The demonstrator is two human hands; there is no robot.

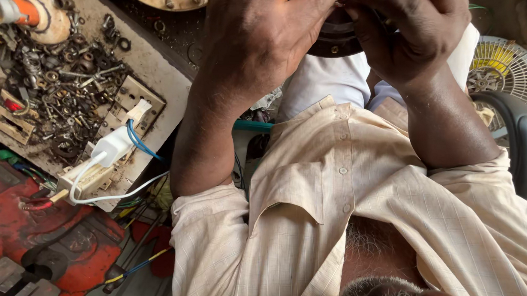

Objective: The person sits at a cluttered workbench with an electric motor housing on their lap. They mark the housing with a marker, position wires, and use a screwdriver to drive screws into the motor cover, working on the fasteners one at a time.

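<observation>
In the head view, both hands are up at 12 o'clock, close together over the person's lap. The left hand [258,40] and the right hand [410,26] hold a dark round part [333,39] between them. The fingers of both hands are curled in and pressed on its top edge, and the left thumb pushes toward the right hand. The fingertips are cut off at the top, so I cannot tell what small bit they pinch. It looks like the hands are working at something on top of the part, and a next move would need a steady, tight hold. At 10 o'clock a bench [163,69] carries a pile of screws and nuts [61,74]. At 9 o'clock a white plug [112,147] sits in a socket board [91,178]. A red tool [40,238] lies at 8 o'clock. A fan guard [503,69] is at 2 o'clock.
</observation>
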